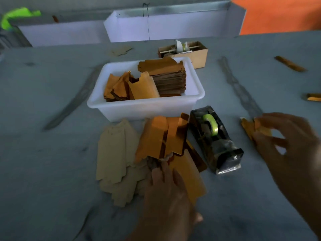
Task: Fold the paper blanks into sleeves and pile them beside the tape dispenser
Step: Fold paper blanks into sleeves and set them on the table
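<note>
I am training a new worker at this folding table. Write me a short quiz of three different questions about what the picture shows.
1. True or false: the tape dispenser stands inside the white tub.
2. Which hand rests on the gold pieces beside the dispenser?
A. left hand
B. right hand
C. neither
3. Fill in: the roll in the dispenser is ___ in colour.

Key
1. False; it stands on the table, in front of the tub.
2. A; the left hand lies there, while the right hand holds a gold piece on the dispenser's other side.
3. Green.
</note>
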Demonstrator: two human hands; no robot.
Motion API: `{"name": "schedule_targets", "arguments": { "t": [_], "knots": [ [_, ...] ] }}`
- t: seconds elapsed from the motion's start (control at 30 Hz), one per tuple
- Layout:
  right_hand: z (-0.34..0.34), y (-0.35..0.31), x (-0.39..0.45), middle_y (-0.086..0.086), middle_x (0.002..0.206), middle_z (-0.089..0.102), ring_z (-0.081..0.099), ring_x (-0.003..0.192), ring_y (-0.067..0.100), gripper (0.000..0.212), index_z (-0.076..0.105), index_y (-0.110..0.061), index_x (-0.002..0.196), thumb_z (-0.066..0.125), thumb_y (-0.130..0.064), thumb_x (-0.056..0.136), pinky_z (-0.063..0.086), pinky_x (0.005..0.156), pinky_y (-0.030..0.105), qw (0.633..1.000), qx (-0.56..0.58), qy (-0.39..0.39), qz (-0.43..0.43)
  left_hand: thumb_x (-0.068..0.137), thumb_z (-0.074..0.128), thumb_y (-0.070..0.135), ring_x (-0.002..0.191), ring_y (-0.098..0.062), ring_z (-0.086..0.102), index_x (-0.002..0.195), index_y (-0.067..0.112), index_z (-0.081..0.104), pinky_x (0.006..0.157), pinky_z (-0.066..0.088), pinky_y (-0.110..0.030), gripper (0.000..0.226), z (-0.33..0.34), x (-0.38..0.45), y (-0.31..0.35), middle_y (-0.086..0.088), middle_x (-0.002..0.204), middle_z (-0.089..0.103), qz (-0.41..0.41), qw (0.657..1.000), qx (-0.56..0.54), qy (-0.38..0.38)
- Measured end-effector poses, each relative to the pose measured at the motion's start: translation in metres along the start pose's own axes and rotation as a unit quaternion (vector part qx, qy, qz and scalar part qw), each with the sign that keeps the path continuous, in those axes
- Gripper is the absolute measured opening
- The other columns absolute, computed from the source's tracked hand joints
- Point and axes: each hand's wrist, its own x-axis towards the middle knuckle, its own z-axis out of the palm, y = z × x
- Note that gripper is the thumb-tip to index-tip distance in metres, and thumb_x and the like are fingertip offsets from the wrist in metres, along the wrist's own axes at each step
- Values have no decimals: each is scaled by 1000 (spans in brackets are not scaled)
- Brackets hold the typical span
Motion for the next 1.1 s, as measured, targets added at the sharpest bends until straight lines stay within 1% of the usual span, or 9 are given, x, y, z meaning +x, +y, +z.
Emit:
{"name": "schedule_targets", "arguments": {
  "t": [0.23, 0.33, 0.4, 0.47, 0.6, 0.7, 0.83, 0.97, 1.1],
  "knots": [
    [8, -23, -28, 1, 102, 66, 59, 90, 5, 22, 71, -9, 99, 57, -12, 82, 36, 85, 0, 987, -13, -108, -118, 99, 45, 31, 88, -8, 39, 109, 27, 46, 72, 29, -20, 11, -25, -2, -12, 9, 113, 50, 93, 994, -52, 23],
    [18, -29, -41, -3, 100, 66, 57, 92, 3, 24, 71, -12, 99, 59, -10, 79, 40, 81, 2, 971, -2, -180, -154, 87, 52, 60, 112, -13, 40, 126, 35, 33, 87, 35, -26, 50, -25, 4, -14, 10, 131, 39, 90, 992, -91, -6],
    [24, -29, -49, -5, 98, 67, 62, 88, 4, 29, 71, -14, 99, 63, -7, 72, 45, 74, 8, 967, 0, -208, -146, 86, 53, 62, 138, -31, 21, 148, 37, 4, 105, 30, -42, 83, -19, 9, -5, -4, 157, 6, 56, 991, -43, -110],
    [28, -28, -54, -6, 96, 68, 65, 81, 6, 28, 71, -16, 96, 64, -8, 70, 49, 66, 14, 966, -1, -220, -133, 88, 53, 58, 138, -41, 23, 153, 28, 9, 105, 33, -45, 83, -12, 12, 6, -19, 158, 4, 31, 995, 34, -86],
    [26, -20, -57, -10, 90, 69, 64, 75, -4, 26, 72, -18, 95, 71, 1, 76, 52, 62, 15, 969, 36, -240, -53, 81, 72, 28, 91, -33, 67, 118, 2, 63, 66, 52, -32, 46, -11, 5, 9, -24, 115, 63, 35, 998, 35, 25],
    [20, -20, -55, -16, 79, 72, 64, 77, -8, 23, 71, -29, 88, 68, -8, 80, 49, 67, 7, 955, 100, -262, 95, 49, 91, 16, 32, -12, 45, 62, 17, 62, 31, 19, -17, 31, -40, -7, -2, -3, 49, 52, 92, 992, -33, 77],
    [23, -26, -50, -4, 77, 74, 71, 72, 11, 10, 70, -18, 88, 63, -23, 84, 59, 70, 31, 851, 243, -335, 323, 86, 45, 37, 44, -10, 38, 58, 26, 31, 42, 30, -18, 34, -62, -8, -20, 6, 49, 32, 63, 953, -217, 201],
    [29, -37, -50, 14, 88, 73, 71, 81, 29, 54, 65, -5, 102, 62, -43, 64, 57, 60, 32, 687, 420, -382, 454, 83, 53, 43, 48, -6, 50, 58, 17, 48, 49, 38, -12, 36, -64, -16, -28, 2, 45, 43, 5, 916, -355, 188],
    [34, -42, -48, 21, 101, 70, 69, 92, 35, 41, 69, -11, 105, 68, -35, 72, 57, 64, 35, 600, 537, -352, 477, 60, 55, 62, 70, -10, 70, 81, 31, 72, 71, 58, -36, 42, -56, -33, -27, 8, 66, 70, -47, 836, -530, 133]
  ]
}}
